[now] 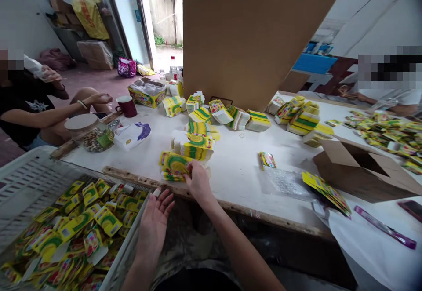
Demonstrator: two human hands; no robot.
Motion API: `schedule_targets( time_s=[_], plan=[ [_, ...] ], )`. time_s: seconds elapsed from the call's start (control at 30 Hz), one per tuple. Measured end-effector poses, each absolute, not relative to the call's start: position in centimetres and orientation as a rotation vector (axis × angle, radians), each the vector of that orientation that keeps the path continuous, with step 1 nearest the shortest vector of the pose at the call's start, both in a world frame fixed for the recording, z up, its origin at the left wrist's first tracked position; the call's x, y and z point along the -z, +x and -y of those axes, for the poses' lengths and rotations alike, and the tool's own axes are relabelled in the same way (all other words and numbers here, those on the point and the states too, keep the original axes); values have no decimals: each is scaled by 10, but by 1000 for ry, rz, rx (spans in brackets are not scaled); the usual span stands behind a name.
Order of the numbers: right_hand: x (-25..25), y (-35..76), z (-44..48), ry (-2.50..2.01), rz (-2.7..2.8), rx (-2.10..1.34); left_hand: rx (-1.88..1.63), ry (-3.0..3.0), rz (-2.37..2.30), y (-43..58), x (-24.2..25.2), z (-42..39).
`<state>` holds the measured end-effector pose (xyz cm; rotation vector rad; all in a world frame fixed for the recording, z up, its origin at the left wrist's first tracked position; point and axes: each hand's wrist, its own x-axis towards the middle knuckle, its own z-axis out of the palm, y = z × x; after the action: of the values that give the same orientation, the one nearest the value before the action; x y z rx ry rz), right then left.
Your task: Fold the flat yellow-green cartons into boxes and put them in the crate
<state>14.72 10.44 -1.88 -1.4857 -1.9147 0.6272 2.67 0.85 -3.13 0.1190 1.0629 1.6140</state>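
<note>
My right hand [200,182] is closed at the near end of a stack of flat yellow-and-green cartons [174,164], its thumb and fingers pinching the edge of a carton. My left hand [154,220] is palm up by the table's front edge, fingers spread. A small white piece [156,192] shows at its thumb tip; whether it is worn or held I cannot make out. Behind the stack, more flattened cartons [198,143] stand in rows. Left of my left hand, a white plastic crate [33,161] holds many small filled yellow cartons [107,220].
A cardboard sheet [237,36] rises behind the table. At left stand a lidded jar [90,135], a maroon mug [126,106] and a white box [133,135]. An open brown box [365,168] is at right. One person [33,115] sits at left, another [382,93] at far right.
</note>
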Motion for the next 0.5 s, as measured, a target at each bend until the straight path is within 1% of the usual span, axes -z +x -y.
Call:
schedule_targets(
  time_s=[0.1,0.2,0.27,0.33,0.5],
  plan=[
    [10,154,-76,-1334,1923,-831,-1673,200,-993,33,32,-8],
    [5,157,-42,-1049,1854,-1300,-1774,215,-942,40,27,-7],
    [4,155,-24,-941,1740,-1514,-1820,203,-898,45,21,-8],
    [4,152,-14,-950,1645,-1567,-1868,196,-885,48,16,-10],
    [4,156,-18,-1063,1615,-1449,-1780,271,-1059,50,16,-9]
  ],
)
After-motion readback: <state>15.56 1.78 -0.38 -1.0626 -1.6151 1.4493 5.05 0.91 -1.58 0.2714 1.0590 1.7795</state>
